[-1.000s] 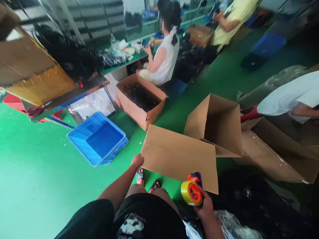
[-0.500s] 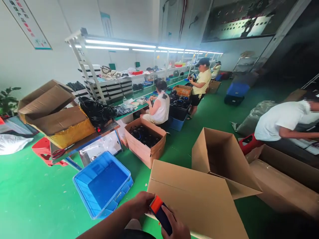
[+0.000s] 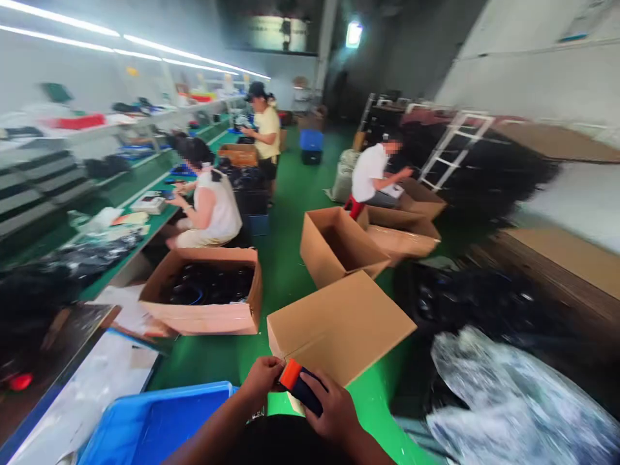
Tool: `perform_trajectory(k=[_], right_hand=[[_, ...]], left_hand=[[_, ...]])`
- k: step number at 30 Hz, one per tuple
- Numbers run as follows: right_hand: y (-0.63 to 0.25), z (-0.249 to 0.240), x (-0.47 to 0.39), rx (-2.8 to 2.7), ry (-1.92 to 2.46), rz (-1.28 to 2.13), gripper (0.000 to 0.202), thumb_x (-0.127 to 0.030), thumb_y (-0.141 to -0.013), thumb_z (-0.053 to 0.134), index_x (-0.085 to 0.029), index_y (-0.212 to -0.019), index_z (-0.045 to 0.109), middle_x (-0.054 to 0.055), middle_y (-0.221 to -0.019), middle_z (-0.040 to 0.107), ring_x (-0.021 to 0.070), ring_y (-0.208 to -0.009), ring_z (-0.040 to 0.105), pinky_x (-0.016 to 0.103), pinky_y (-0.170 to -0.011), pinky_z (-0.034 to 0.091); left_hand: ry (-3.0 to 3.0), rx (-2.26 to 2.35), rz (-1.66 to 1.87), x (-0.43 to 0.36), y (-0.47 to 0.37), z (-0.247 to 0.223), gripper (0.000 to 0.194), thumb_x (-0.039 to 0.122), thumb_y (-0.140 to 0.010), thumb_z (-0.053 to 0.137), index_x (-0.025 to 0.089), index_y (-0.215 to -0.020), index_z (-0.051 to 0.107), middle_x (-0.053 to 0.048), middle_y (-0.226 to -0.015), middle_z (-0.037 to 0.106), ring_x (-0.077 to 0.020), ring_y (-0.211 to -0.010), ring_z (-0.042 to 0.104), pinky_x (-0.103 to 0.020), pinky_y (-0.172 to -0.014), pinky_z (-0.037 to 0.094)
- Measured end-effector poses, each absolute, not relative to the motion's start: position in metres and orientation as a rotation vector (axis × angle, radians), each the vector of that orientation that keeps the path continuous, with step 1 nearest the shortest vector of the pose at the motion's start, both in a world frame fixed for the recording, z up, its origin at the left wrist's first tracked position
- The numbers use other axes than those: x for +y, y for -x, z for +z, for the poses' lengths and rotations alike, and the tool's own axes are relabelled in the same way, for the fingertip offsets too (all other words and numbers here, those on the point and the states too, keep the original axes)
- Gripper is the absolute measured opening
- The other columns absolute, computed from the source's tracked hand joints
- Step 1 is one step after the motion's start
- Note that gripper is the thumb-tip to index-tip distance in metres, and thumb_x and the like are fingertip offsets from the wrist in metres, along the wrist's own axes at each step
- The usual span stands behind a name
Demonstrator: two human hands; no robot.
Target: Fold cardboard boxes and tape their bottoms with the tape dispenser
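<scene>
Wearer's two hands (image 3: 334, 410), one tape dispenser (image 3: 303, 391), five cartons (image 3: 343, 326) (at least)

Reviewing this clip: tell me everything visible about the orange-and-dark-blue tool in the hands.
The orange-and-dark-blue tool has a bright orange block at one end and a dark, slender body that looks like plastic. It slants, orange end up and left in the picture. The right hand grips the dark body, hiding part of it; the left hand is at the orange end. It appears before the cardboard box's near edge; contact there is unclear.

Grn flr (image 3: 285, 239), pale wall (image 3: 533, 84), strip lts (image 3: 58, 18)
</scene>
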State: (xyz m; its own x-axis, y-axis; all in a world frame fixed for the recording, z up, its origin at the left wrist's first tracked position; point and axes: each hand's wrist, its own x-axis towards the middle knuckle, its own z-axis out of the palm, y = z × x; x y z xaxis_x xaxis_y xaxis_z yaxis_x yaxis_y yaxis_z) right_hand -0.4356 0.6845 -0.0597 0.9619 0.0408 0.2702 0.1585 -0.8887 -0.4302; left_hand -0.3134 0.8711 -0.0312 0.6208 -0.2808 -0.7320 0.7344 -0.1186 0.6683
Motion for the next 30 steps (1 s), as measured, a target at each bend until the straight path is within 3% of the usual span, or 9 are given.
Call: perform_trajectory(k=[3,8,15,20,30], right_hand=[[0.441,-0.042,0.717,0.03,2.702,-0.273,0.061,-0.028,-0.079,0.071,-0.032,-0.14,0.076,0.012,-0.134,0.077,0.032,-0.117,0.075,0.041,-0.095,0.067],[0.462,-0.045,0.743,0.227,2.632,-0.376,0.06,-0.029,-0.085,0.068,-0.028,-0.145,0.072,0.014,-0.133,0.075,0.0305,-0.117,0.074,0.042,-0.096,0.067],[0.508,-0.086,0.753,0.356,2.492,-0.298,0.052,-0.035,-0.093,0.066,-0.032,-0.144,0.072,0.01,-0.137,0.073,0.0294,-0.115,0.074,0.041,-0.094,0.067],[0.533,-0.123,0.758,0.44,2.478,-0.2,0.052,-0.036,-0.094,0.065,-0.032,-0.145,0.072,0.01,-0.139,0.073,0.0293,-0.116,0.073,0.042,-0.095,0.067],[0.502,-0.202,0.742,0.579,2.59,-0.019,0.049,-0.035,-0.097,0.064,-0.029,-0.144,0.072,0.009,-0.137,0.075,0.027,-0.116,0.073,0.036,-0.092,0.066]], left_hand=[[-1.731,0.178,-0.909,0.881,0.291,-0.018,0.028,0.042,-0.082,0.084,0.022,-0.071,0.067,0.002,-0.057,0.06,-0.0192,-0.061,0.064,-0.031,-0.06,0.053],[-2.037,-0.133,-0.863,0.871,0.275,-0.008,0.024,0.019,-0.083,0.071,0.02,-0.06,0.064,0.001,-0.055,0.06,-0.0156,-0.06,0.062,-0.026,-0.061,0.051],[-2.138,0.037,-0.826,0.892,0.212,-0.055,0.021,0.008,-0.085,0.058,0.015,-0.089,0.077,-0.002,-0.064,0.069,-0.0145,-0.063,0.069,-0.026,-0.069,0.058],[-2.246,0.073,-0.734,0.905,0.126,-0.104,0.026,0.008,-0.085,0.059,0.013,-0.101,0.079,-0.004,-0.073,0.075,-0.0153,-0.069,0.071,-0.026,-0.072,0.059],[-2.344,0.058,-0.745,0.894,0.019,-0.27,0.017,0.016,-0.084,0.063,0.02,-0.086,0.079,-0.005,-0.079,0.079,-0.0219,-0.084,0.077,-0.031,-0.083,0.058]])
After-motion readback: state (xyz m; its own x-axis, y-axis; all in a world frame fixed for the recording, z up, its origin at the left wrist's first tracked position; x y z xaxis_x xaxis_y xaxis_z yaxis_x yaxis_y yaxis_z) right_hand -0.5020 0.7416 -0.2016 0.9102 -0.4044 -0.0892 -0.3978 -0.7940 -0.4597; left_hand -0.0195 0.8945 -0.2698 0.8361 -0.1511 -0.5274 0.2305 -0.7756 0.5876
